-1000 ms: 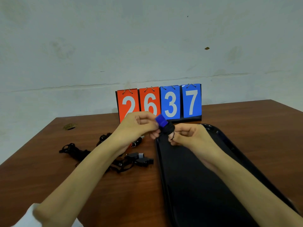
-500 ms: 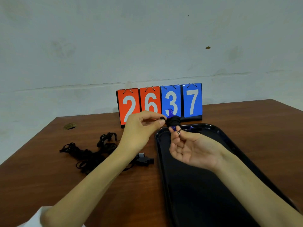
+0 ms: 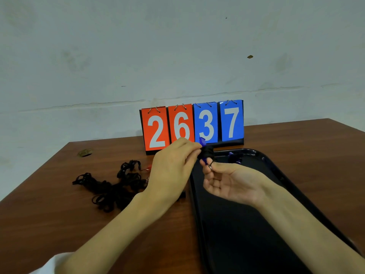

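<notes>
A blue whistle with a black cord bundle wound round its middle is held upright over the far end of the black tray. My left hand pinches the bundle from the left with thumb and fingertips. Under it my right hand lies palm up, its thumb and forefinger pinching the small metal ring at the whistle's lower end. The other right fingers are loosely spread.
A second blue whistle lies at the tray's far end. A tangle of black lanyards with whistles sits on the brown table to the left. A flip scoreboard reading 2637 stands behind, by the wall.
My right hand turned from knuckles-up to palm-up and now holds the whistle from below. The whistle went from lying sideways to upright, and both hands rose slightly toward the scoreboard.
</notes>
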A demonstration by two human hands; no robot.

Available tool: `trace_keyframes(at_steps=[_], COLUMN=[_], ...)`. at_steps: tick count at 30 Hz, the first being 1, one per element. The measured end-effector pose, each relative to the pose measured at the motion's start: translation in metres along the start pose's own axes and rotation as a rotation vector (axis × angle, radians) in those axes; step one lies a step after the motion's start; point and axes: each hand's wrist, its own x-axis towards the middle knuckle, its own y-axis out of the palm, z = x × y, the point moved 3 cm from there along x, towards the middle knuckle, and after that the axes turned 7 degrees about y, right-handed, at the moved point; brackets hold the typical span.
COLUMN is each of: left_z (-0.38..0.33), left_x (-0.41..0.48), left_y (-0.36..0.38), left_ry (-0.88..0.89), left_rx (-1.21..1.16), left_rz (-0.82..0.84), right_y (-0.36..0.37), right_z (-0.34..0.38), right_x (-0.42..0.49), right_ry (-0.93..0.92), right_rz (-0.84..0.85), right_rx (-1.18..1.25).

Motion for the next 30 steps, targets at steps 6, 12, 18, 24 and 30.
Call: trace_keyframes(at_steps=[6, 12, 18, 24, 30], left_z=[0.001, 0.011, 0.009, 0.008, 0.01], left_x=[0.002, 0.009, 0.004, 0.0, -0.004], left_y=[0.009, 0.001, 0.0, 0.007, 0.02], left_ry=[-0.003, -0.285, -0.071, 0.244, 0.274], left_rx=[-0.129, -0.412, -0.191, 0.127, 0.212], left_rz=[0.154, 0.102, 0.032, 0.137, 0.211], right_y=[-0.001, 0.001, -0.001, -0.006, -0.01], right_z=[-0.005, -0.004, -0.004, -0.006, -0.01], right_x=[0.002, 0.0, 0.001, 0.004, 0.01], right_ry=[0.037, 0.033, 0.03, -0.035, -0.055], right_rz=[-0.005, 0.004, -0.033, -0.152, -0.235], right_rx=[0.095, 0.064, 0.004, -0.143, -0.233])
